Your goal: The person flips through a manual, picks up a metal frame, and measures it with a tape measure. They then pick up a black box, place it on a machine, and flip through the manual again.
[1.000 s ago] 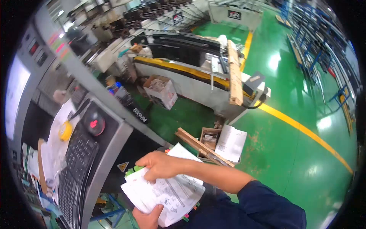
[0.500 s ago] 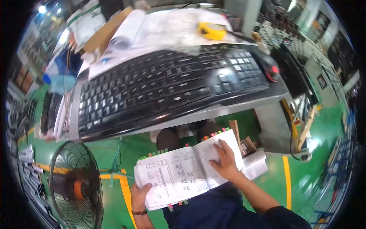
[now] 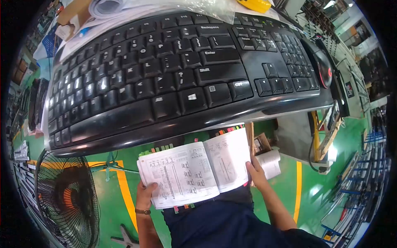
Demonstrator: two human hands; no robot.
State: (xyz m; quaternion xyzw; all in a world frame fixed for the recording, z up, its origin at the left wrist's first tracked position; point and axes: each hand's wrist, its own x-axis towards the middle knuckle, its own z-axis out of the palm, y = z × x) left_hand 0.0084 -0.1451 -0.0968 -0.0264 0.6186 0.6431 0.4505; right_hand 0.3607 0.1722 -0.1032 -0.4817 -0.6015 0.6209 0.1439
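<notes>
An open book (image 3: 178,175) of printed diagrams rests over my lap, with coloured index tabs sticking out along its top and bottom edges. My left hand (image 3: 144,195) grips its lower left corner, thumb on the page and fingers hidden underneath. At the right edge, my right hand (image 3: 256,173) holds the book with its thumb on the margin; the other fingers are partly behind it. Both pages lie spread and uncovered. Just above the book is the front edge of a desk with a large black keyboard (image 3: 165,82).
A black mouse (image 3: 322,68) sits right of the keyboard. Behind are a yellow tape measure (image 3: 254,5) and rolled paper (image 3: 105,7). A caged fan (image 3: 68,198) stands at lower left. Metal racks (image 3: 351,194) line the right side, and yellow lines (image 3: 126,194) mark the green floor.
My right hand has moved off the right page to the book's right edge. The view has come closer to the keyboard, which looks larger. My left hand keeps its hold.
</notes>
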